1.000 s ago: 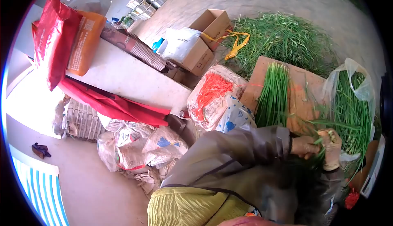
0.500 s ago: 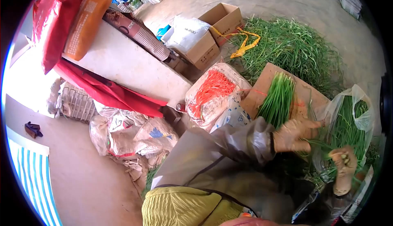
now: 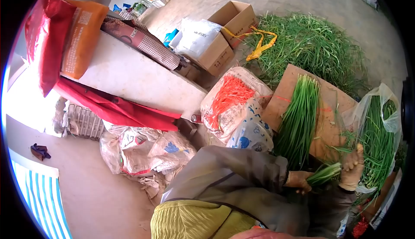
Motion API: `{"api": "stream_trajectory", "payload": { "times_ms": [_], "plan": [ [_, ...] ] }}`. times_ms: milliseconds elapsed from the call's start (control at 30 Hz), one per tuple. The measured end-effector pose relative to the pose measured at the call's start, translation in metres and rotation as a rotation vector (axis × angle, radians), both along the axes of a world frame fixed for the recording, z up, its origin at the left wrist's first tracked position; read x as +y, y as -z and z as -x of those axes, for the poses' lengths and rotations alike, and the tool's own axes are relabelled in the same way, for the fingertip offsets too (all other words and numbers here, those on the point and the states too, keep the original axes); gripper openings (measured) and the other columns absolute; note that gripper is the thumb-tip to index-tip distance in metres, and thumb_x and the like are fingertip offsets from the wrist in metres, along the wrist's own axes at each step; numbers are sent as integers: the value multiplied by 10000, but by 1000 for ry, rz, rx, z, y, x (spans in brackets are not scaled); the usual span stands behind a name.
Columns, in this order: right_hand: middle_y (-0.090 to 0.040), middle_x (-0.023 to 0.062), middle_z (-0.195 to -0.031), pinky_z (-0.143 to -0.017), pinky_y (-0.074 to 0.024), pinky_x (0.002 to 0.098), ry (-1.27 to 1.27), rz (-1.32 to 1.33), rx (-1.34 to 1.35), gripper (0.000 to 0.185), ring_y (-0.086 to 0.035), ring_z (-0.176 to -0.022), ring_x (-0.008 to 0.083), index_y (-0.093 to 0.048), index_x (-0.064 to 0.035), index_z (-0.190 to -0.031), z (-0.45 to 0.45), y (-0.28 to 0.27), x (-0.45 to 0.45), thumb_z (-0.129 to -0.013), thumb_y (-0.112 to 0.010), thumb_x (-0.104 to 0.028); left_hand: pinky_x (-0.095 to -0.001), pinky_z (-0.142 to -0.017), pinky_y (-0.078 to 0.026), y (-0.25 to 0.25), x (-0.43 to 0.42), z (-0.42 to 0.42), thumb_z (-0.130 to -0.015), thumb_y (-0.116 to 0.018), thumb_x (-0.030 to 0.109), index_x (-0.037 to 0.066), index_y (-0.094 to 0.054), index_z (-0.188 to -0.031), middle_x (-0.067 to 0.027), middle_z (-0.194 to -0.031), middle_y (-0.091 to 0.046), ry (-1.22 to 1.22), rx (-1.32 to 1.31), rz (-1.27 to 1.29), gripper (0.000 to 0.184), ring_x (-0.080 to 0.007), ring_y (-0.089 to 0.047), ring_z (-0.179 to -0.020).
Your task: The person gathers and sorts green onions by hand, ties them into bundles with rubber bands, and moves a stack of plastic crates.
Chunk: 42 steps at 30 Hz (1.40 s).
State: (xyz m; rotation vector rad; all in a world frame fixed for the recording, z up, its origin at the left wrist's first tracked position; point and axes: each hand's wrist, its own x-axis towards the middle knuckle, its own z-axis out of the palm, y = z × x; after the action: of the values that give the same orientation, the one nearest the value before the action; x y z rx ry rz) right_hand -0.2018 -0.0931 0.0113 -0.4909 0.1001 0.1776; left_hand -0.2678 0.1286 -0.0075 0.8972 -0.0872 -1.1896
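Note:
A small bunch of green chives (image 3: 326, 174), its pale ends toward the right, is gripped by my left hand (image 3: 298, 181), whose fingers are closed round it. At those pale ends is my right hand (image 3: 352, 167), palm close to or touching them, with fingers stretched upward. Just beyond my hands, a larger row of long green chives (image 3: 299, 118) lies on a brown board (image 3: 333, 128). Right of my right hand stands a clear plastic bag (image 3: 392, 122) with more greens inside.
A large heap of loose greens (image 3: 307, 48) covers the floor behind the board. Red strips (image 3: 229, 94) lie on a stuffed sack (image 3: 259, 83), beside a blue-patterned bag (image 3: 248, 128). Farther back are cardboard boxes (image 3: 237, 18) and a yellow strap (image 3: 260, 46). Plastic sacks (image 3: 147, 148) lie at left.
My left hand has moved down toward my body and now grips the bunch. My right hand has shifted slightly up-left, its fingers going from curled to stretched. The view has tilted a little.

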Motion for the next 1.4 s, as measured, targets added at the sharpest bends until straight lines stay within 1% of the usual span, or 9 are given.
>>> {"api": "stream_trajectory", "payload": {
  "times_ms": [67, 200, 300, 333, 600, 733, 1000, 1167, 1400],
  "plan": [
    [-409, -22, -578, -425, -371, 235, -64, 48, -17, 185, -408, -482, 89, -522, -68, -1058, -7, 4, -39, -893, -523, -153, -238, -480, -420, -1, 7, 0, -763, -579, 92, 39, -471, -1118, -40, -727, -527, 47, 47, 26, 376, -103, -517, -595],
    [-561, 73, -1136, -922, -386, 291, 312, 1958, -328, 306, -517, -1055, 210, -501, -41, -1195, -14, 25, -81, -909, -483, -150, -265, -709, -446, 1, 12, -20, -800, -597, 146, 32, -573, -1024, -61, -869, -590, -292, -87, 51, 252, -149, -560, -794],
    [-511, 133, -1156, -928, -379, 315, -83, 1033, -56, 455, -487, -1061, 232, -401, -39, -1284, 22, -38, 37, -879, -526, -203, -293, -830, -429, -22, 22, -53, -864, -521, 194, 28, -578, -988, -84, -962, -601, -465, -65, 12, 214, -168, -558, -912],
    [-485, 130, -1154, -936, -369, 317, -73, 1528, -354, 562, -470, -1058, 220, -376, -14, -1295, 39, 9, 45, -832, -582, -256, -301, -839, -426, -7, 22, -60, -887, -483, 218, 27, -574, -992, -80, -969, -600, -517, 94, 189, 237, -159, -553, -922],
    [-540, 129, -1081, -859, -395, 320, -95, 1136, 90, 419, -508, -993, 226, -410, -20, -1238, 23, 19, 131, -837, -526, -51, -300, -930, -333, 31, 50, -74, -818, -619, 337, 17, -321, -1316, -69, -1216, -464, -560, -201, -188, 663, -171, -437, -1091],
    [-571, 191, -1054, -858, -409, 383, 65, 1448, -88, 431, -549, -990, 335, -446, -40, -1205, -48, 54, 152, -796, -547, -131, -196, -713, -369, 43, 99, -99, -813, -623, 241, 61, -547, -1119, 9, -962, -561, -876, -385, -393, 363, -74, -480, -795],
    [-267, 176, -1396, -1023, -292, 350, -52, 1963, 79, 714, -315, -1255, 321, -312, -67, -1342, -94, 123, 190, -740, -662, -222, -265, -846, -401, 94, 136, -130, -777, -640, 11, -20, -497, -1136, -68, -1021, -534, -1003, -374, -235, 388, -157, -505, -939],
    [-422, 197, -1281, -983, -341, 378, 158, 2064, -190, 621, -393, -1198, 320, -403, -29, -1268, -74, 121, 180, -707, -632, -164, -357, -769, -432, 50, 114, -135, -774, -651, 178, -7, -514, -1134, -149, -960, -589, -667, -908, -1025, 428, -266, -553, -852],
    [-527, 187, -1118, -906, -384, 405, -82, 1876, -241, 404, -485, -1067, 344, -510, -63, -1150, -65, 97, 194, -775, -523, -214, -431, -911, -379, 149, 107, -168, -749, -620, 247, 117, -329, -1342, -237, -1254, -432, -556, -1262, -1007, 673, -395, -468, -1075]
  ]
}}
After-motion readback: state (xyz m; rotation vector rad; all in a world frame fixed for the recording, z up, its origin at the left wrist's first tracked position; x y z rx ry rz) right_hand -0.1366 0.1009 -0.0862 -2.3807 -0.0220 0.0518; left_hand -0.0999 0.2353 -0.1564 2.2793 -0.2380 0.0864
